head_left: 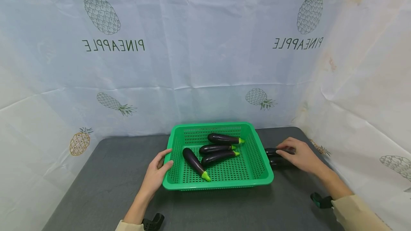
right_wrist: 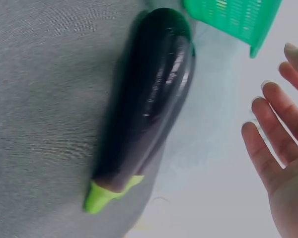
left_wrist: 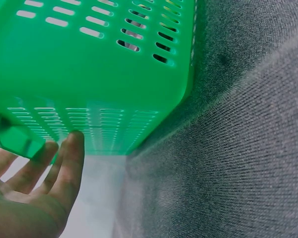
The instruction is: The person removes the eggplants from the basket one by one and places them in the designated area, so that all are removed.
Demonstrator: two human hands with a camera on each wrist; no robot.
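Note:
A green plastic basket [head_left: 218,186] with slotted walls holds several dark purple eggplants [head_left: 219,158] with light green stem ends. My left hand [head_left: 155,174] grips the basket's left rim, thumb on top. In the left wrist view, this hand's fingers [left_wrist: 72,163] reach under the rim along the outer wall. Just right of the basket, two more eggplants [head_left: 272,152] lie side by side on the table. Over them hovers my right hand [head_left: 302,155], partly covering them in the head view. The right wrist view shows its fingers [right_wrist: 273,129] spread and apart from the nearer eggplant [right_wrist: 144,104].
A dark grey cloth-covered table [head_left: 128,167] carries everything. Behind it hangs a pale curtain [head_left: 192,63] printed with pineapples, close to the basket's far side. Another pale sheet [head_left: 369,117] closes off the right side.

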